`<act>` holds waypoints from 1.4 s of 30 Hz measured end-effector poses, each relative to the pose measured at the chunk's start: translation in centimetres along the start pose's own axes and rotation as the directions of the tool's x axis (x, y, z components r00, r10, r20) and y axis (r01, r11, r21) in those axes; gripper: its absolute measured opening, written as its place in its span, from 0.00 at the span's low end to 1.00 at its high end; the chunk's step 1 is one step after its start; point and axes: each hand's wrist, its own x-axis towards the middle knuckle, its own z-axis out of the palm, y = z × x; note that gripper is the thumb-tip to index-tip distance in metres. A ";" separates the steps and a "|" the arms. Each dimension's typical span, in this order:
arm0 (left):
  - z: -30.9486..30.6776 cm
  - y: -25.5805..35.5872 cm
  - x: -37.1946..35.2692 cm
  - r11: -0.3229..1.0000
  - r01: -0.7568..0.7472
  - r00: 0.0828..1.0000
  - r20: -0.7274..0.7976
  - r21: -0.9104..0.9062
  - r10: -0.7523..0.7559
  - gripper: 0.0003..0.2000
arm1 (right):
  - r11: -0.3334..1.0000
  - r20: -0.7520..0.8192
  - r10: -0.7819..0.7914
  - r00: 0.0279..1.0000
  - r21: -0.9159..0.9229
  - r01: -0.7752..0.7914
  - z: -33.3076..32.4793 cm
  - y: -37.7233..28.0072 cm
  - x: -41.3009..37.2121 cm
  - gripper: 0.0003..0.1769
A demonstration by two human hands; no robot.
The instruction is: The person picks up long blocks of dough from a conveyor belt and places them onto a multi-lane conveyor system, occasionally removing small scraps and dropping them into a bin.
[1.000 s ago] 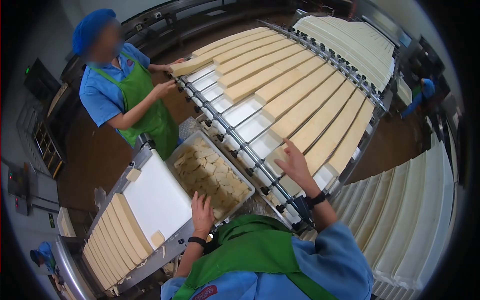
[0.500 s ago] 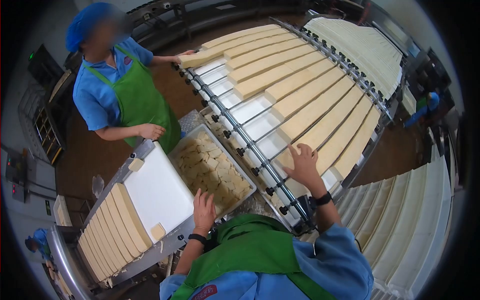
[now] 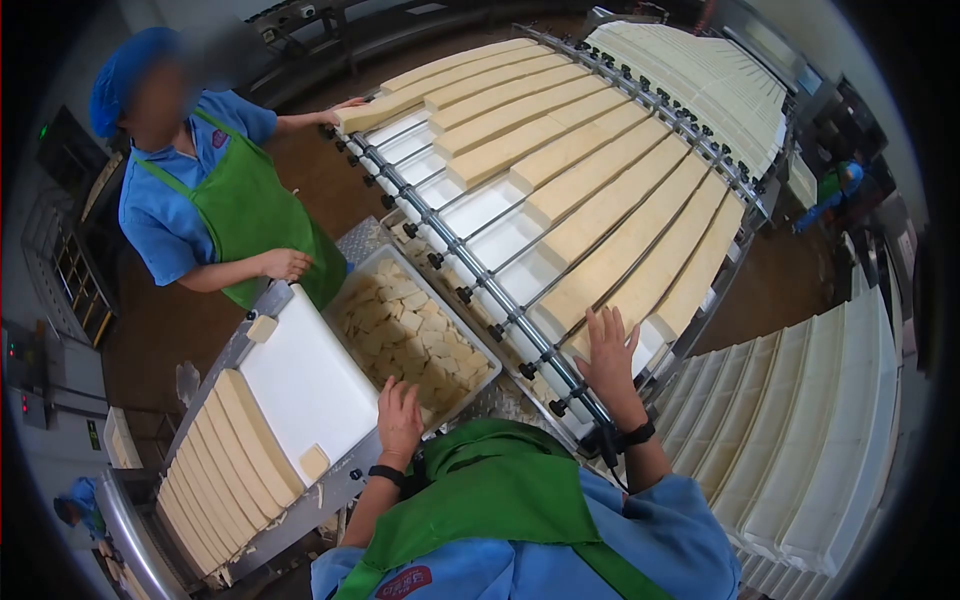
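My right hand (image 3: 608, 358) is over the slatted conveyor, fingers spread, at the near end of a long pale slab (image 3: 655, 285). It seems to touch the slab's end, but the contact cannot be made out clearly. Closer to my body, my left hand (image 3: 400, 418) hovers beside the white belt (image 3: 305, 365) and a bin of cut pieces; its fingers are stretched out with nothing in them. A row of long pale slabs (image 3: 235, 440) lies on that belt. One small squarish piece (image 3: 314, 461) rests near the belt's side edge.
A metal rail with black knobs (image 3: 435, 225) runs along the conveyor's near end. The grey bin (image 3: 490, 375) holds many small pale pieces. Across from me, a co-worker in a green apron (image 3: 255, 215) touches the far slabs. Stacked white trays (image 3: 800, 430) stand right.
My right hand has come down and nearer to me along the slab ends, fingers straighter. The left hand stays almost in place. The whole view has shifted slightly.
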 end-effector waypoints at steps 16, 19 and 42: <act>-9.5 -4.7 -9.9 0.851 0.524 0.748 -0.492 0.024 -0.446 0.17 | 1.000 0.055 -0.009 0.998 -0.028 0.010 3.2 3.2 0.3 0.53; -9.5 -5.3 -13.6 0.419 0.907 0.296 -0.636 -0.048 -0.713 0.23 | 0.995 0.201 0.065 0.977 -0.091 -0.048 2.2 1.9 1.5 0.55; -12.5 -10.9 -13.2 0.161 0.906 0.038 -0.303 -0.392 -0.952 0.43 | 0.351 0.020 -0.932 0.363 0.301 0.886 16.1 -65.9 7.8 0.24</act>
